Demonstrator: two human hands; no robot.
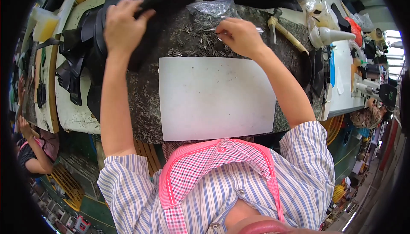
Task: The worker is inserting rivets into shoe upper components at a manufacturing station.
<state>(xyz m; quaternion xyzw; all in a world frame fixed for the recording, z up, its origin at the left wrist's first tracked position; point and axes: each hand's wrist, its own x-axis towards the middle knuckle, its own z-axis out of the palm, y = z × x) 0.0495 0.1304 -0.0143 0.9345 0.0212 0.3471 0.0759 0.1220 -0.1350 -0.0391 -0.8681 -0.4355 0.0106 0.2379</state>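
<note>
Left hand (124,26) half-curled, thumb apart from fingers, over black pieces (100,24) toward the table's left edge; dark blur at its fingertips, so couldn't tell if it had hold of one. Right hand (241,36) drawn to a pinch over metal bits (194,41), grip contents too small to tell. Bits lay loose beyond the sheet (218,99), probably for easy picking. White sheet sat along the table's near edge, likely as a pale, clean ground. Hammer (290,35) lay right of the right hand, presumably kept within reach; clear bag (213,8) behind the bits. Table (143,101) speckled dark, worn. Room: green floor (100,212), yellow crate (68,189), co-worker (38,155) at left.
</note>
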